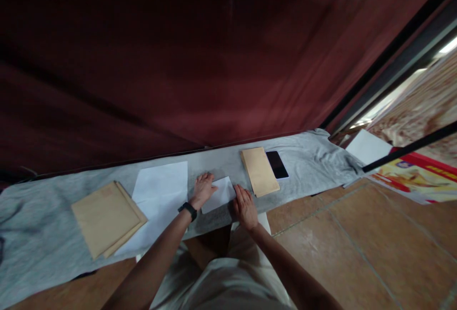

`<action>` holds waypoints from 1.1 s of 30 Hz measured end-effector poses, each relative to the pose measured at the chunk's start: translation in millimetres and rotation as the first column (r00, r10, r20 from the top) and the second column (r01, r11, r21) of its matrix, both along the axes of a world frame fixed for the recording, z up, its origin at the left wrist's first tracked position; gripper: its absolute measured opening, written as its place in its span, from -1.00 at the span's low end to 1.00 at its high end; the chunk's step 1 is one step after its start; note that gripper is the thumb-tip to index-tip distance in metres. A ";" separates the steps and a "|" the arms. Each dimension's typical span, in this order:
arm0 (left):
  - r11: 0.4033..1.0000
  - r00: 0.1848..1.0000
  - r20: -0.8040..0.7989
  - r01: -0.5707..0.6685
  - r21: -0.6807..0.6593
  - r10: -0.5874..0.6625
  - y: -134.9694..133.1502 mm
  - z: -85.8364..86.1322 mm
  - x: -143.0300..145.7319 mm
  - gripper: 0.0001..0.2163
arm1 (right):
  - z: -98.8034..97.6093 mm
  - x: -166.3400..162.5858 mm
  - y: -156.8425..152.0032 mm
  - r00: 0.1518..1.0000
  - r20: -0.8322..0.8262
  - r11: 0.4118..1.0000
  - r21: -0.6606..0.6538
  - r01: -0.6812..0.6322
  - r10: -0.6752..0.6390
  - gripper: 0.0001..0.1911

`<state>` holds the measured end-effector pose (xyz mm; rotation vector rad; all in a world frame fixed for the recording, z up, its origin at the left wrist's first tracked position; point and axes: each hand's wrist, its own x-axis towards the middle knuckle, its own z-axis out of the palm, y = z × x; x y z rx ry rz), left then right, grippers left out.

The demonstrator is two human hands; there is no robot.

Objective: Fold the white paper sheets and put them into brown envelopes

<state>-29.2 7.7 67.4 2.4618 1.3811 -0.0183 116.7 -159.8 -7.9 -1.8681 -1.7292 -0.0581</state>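
A small folded white sheet of paper (pixel 220 193) lies flat on the grey cloth between my hands. My left hand (pixel 203 189), with a dark watch at the wrist, rests flat on its left side, fingers stretched out. My right hand (pixel 245 206) lies at the paper's right edge, fingers extended side by side and touching it or the cloth beside it. Left of my left hand are larger white sheets of paper (pixel 162 188), partly under a stack of brown envelopes (pixel 107 217). Right of my right hand sits a stack of narrower brown envelopes (pixel 260 171).
A smartphone (pixel 277 165) with a dark screen lies beside the narrow envelopes. The grey cloth (pixel 303 150) covers a long, narrow bench against a dark red wall (pixel 214 86). A colourful printed box or poster (pixel 421 174) and a tiled floor (pixel 342 238) are to the right.
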 end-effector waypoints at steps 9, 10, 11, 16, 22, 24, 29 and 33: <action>0.999 0.986 0.165 -0.032 0.000 0.032 8.5 51.7 -3.7 -0.87 | 3.8 5.7 -6.4 0.968 -0.251 0.996 0.085 0.024 -0.002 -0.42; 0.994 0.974 0.225 -0.042 0.100 0.018 5.5 58.9 -5.7 -0.86 | 4.0 5.7 -7.2 0.960 -0.278 0.995 0.088 0.038 -0.012 -0.42; 0.978 0.963 0.267 -0.029 0.207 -0.028 0.4 63.6 -8.2 -0.87 | 4.0 5.4 -7.7 0.953 -0.303 0.995 0.088 0.056 -0.027 -0.43; 0.878 0.950 0.076 0.249 0.408 -0.304 -50.9 36.3 -24.1 -0.74 | 1.7 3.9 -6.5 0.908 -0.402 0.979 0.105 0.177 -0.122 -0.44; 0.866 0.937 -0.032 0.333 0.372 -0.347 -97.6 -23.6 -35.3 -0.71 | 6.9 9.2 -1.0 0.922 -0.386 0.994 0.101 0.046 -0.003 -0.53; 0.870 0.940 -0.026 0.325 0.370 -0.341 -99.7 -30.3 -33.7 -0.69 | 11.6 6.7 3.9 0.925 -0.379 0.996 0.093 0.004 0.032 -0.53; 0.873 0.935 -0.029 0.340 0.350 -0.353 -99.6 -39.4 -22.1 -0.56 | 22.1 -13.1 21.4 0.921 -0.386 0.998 0.046 -0.049 0.063 -0.53; 0.894 0.944 0.008 0.310 0.325 -0.330 -104.2 -39.9 -18.2 -0.52 | 21.6 -24.4 27.7 0.943 -0.330 0.997 -0.050 -0.056 0.037 -0.55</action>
